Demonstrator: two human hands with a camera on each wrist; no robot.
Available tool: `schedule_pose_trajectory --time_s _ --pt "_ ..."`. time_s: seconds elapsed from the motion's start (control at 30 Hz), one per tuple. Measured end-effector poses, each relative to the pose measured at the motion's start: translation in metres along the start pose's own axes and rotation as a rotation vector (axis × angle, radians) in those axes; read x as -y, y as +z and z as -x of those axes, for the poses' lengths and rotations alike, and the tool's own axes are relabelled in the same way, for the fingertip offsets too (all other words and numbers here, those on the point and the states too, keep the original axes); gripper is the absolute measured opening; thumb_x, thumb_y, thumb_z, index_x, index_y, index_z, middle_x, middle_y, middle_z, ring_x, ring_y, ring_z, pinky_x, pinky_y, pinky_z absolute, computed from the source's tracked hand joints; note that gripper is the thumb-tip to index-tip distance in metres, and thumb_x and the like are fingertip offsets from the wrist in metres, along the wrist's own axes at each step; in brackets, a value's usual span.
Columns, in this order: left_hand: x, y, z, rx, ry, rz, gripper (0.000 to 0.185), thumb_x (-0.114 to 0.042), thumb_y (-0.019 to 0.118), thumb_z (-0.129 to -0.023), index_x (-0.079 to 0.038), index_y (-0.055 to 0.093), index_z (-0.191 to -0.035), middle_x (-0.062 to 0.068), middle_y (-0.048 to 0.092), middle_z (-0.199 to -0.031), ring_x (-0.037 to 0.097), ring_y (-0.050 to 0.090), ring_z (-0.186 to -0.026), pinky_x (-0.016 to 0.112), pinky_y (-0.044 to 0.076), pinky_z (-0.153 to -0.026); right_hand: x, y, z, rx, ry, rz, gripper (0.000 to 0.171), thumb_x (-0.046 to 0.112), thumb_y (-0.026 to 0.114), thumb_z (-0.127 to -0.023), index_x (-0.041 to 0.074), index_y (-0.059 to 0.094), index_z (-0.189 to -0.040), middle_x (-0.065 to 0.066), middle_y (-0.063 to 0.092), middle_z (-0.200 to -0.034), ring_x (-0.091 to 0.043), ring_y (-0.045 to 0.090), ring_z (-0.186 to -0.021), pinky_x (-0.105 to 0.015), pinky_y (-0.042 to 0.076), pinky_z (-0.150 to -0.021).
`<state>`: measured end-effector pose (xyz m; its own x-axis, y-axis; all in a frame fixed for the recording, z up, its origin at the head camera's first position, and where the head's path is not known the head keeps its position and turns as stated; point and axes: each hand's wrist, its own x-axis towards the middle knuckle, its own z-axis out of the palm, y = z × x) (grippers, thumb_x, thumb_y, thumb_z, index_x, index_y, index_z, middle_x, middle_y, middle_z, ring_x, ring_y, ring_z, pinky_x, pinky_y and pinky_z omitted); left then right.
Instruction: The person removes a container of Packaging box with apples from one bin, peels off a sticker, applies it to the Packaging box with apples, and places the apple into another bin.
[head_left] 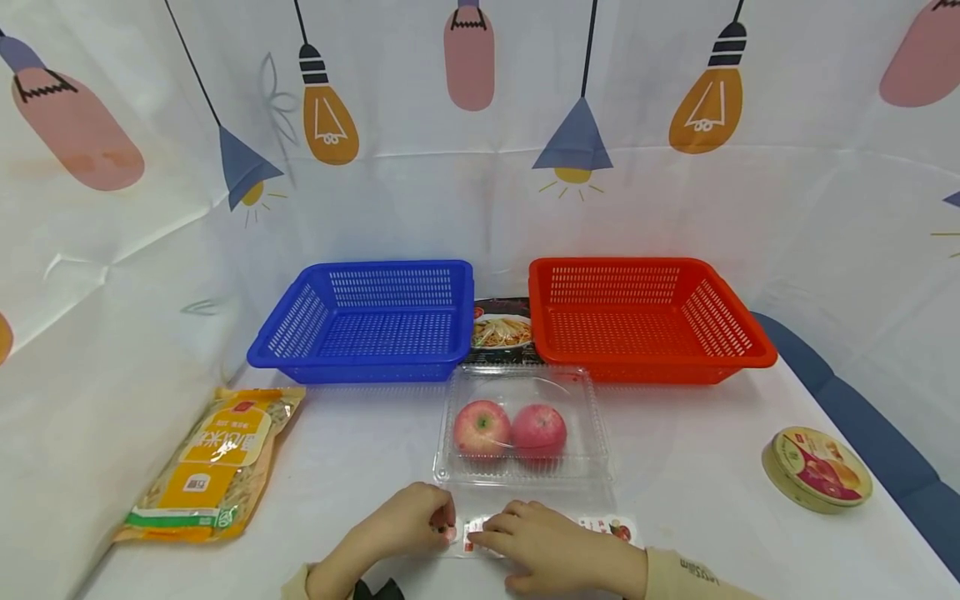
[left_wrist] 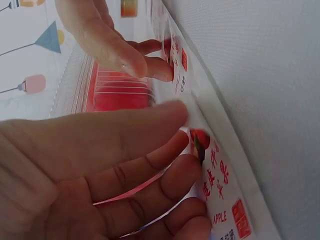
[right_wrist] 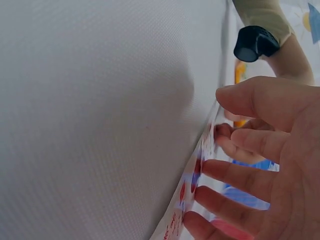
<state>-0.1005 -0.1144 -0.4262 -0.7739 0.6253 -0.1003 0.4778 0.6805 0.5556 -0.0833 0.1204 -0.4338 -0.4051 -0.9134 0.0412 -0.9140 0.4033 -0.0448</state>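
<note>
Two red apples point(head_left: 482, 428) sit in a clear plastic box point(head_left: 596, 417) at the middle of the table. In front of it, a flat clear sheet carries a printed label strip point(head_left: 600, 525) with red characters, "APPLE" and fruit pictures. My left hand point(head_left: 411, 521) is at the strip's left end, thumb and curled fingers pinching its edge; the left wrist view shows the thumb tip blurred against a pale edge of the strip point(left_wrist: 220, 200). My right hand point(head_left: 547, 546) rests on the strip, fingers spread; their tips point(right_wrist: 212, 167) touch it in the right wrist view.
A blue basket point(head_left: 360, 372) and a red basket point(head_left: 652, 371) stand at the back, a dark food packet point(head_left: 501, 333) between them. At left lies a yellow grain bag point(head_left: 213, 467); at right, a round tin point(head_left: 817, 469) near a blue chair point(head_left: 862, 408).
</note>
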Motion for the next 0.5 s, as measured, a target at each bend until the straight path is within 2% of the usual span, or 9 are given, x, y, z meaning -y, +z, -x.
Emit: schedule_pose_trajectory --time_s 0.2,0.37,0.5 --pt "0.000 -0.001 0.002 -0.030 0.013 -0.032 0.016 -0.005 0.068 -0.072 -0.013 0.058 -0.063 -0.014 0.043 -0.059 -0.002 0.035 -0.055 0.016 0.035 -0.052 0.000 0.000 0.000 0.006 -0.002 0.008 0.058 0.037 0.066 -0.080 0.021 0.048 -0.133 0.008 0.057 -0.117 -0.010 0.050 -0.104 -0.025 0.044 -0.084" --pt "0.001 -0.007 0.009 -0.035 -0.051 0.071 0.017 -0.008 0.065 -0.076 -0.016 0.052 -0.068 -0.013 0.045 -0.062 -0.001 0.040 -0.053 0.018 0.037 -0.049 0.000 0.000 0.000 -0.006 0.001 0.012 0.057 0.037 0.066 -0.080 0.021 0.049 -0.132 0.008 0.058 -0.117 -0.010 0.050 -0.104 -0.026 0.044 -0.085" --pt "0.002 -0.016 0.013 -0.056 -0.064 0.150 0.015 -0.007 0.063 -0.074 -0.016 0.052 -0.070 -0.007 0.057 -0.072 0.002 0.050 -0.059 0.020 0.042 -0.054 -0.001 0.001 0.000 -0.014 0.009 -0.001 0.054 0.035 0.067 -0.079 0.019 0.053 -0.129 0.007 0.058 -0.116 -0.011 0.051 -0.104 -0.026 0.044 -0.086"
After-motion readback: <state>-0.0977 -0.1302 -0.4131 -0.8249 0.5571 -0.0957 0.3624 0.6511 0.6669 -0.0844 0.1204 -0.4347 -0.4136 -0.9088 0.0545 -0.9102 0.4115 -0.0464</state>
